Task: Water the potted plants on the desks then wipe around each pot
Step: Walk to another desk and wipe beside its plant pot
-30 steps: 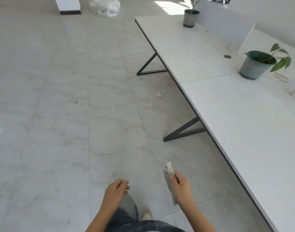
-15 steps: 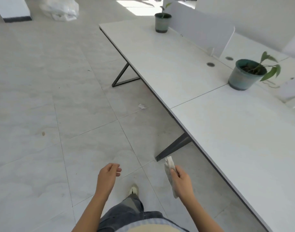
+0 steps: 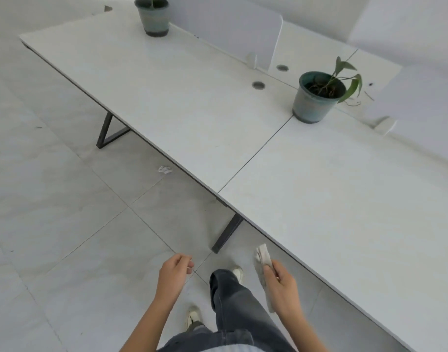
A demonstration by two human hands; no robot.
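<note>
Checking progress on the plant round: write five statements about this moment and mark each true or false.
1. The right hand holds a cloth. True.
2. The left hand carries a watering can. False: it holds nothing, fingers loosely curled.
3. Two potted plants stand on the desks, a near pot and a far pot. True.
4. The cloth lies beside the near pot. False: it is in the right hand, over the floor, apart from the pot.
5. A crumpled scrap lies on the floor beside the desks. True.
</note>
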